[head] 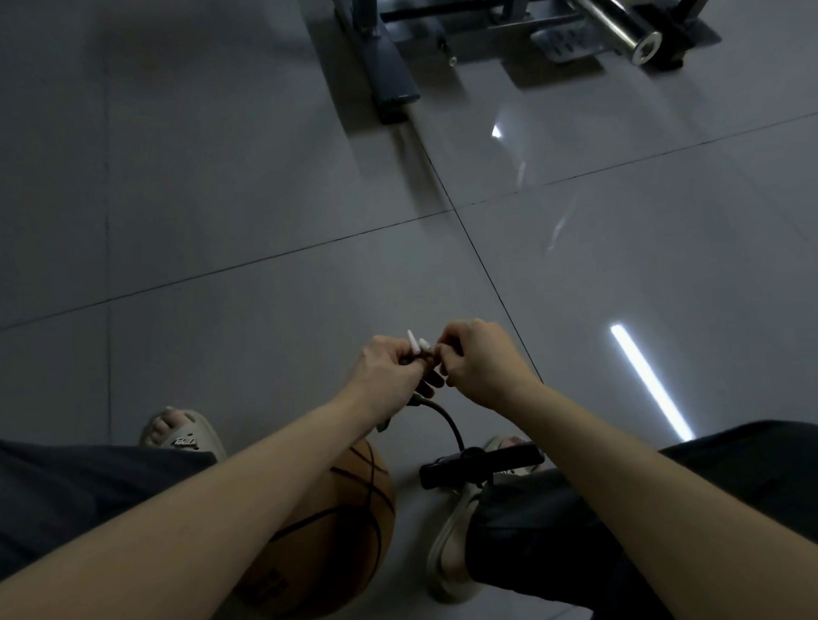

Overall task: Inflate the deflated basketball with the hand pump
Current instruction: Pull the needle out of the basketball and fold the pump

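Glossy tile floor (245, 176); left hand (387, 373), right hand (477, 363) pinch white tapered nozzles (414, 342).

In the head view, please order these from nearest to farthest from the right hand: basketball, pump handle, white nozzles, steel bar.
1. white nozzles, at the fingertips of the right hand
2. pump handle, below it
3. basketball, lower left
4. steel bar, far top right
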### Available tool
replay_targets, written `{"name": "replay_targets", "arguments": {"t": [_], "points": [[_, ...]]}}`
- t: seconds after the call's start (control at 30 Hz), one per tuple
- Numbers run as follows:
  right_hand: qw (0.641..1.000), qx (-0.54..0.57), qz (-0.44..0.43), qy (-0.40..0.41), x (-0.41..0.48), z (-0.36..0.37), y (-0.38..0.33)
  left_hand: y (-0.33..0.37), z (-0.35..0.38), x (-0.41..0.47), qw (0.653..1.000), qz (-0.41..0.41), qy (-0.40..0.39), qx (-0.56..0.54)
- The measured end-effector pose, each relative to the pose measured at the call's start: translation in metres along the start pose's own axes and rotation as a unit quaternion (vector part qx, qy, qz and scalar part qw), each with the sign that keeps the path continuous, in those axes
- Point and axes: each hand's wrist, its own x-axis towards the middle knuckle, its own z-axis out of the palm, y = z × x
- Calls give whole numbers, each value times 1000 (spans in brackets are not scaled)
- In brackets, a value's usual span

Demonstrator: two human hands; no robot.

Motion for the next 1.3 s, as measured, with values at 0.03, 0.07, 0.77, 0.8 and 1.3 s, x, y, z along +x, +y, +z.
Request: {"name": "replay_targets", "arguments": {"t": [0.03,0.07,0.77,0.8,1.3], "points": [[1000,0,9,-15,0,-2,0,-1,-1,1,1000,-6,3,1],[999,-14,18,-45,-1,-7,-2,-4,-2,4,1000,-11,9,1],[915,-24,135,-380,-47,-42,-6,-1,-8,-11,998,-40,1,41],[916,-19,144,-373,-48,-43,-10,1,-7,-12,999,-37,5,38],[958,31,166,-233,-41,-63,-52,43,-19,-28,999,-41,7,-16]]}}
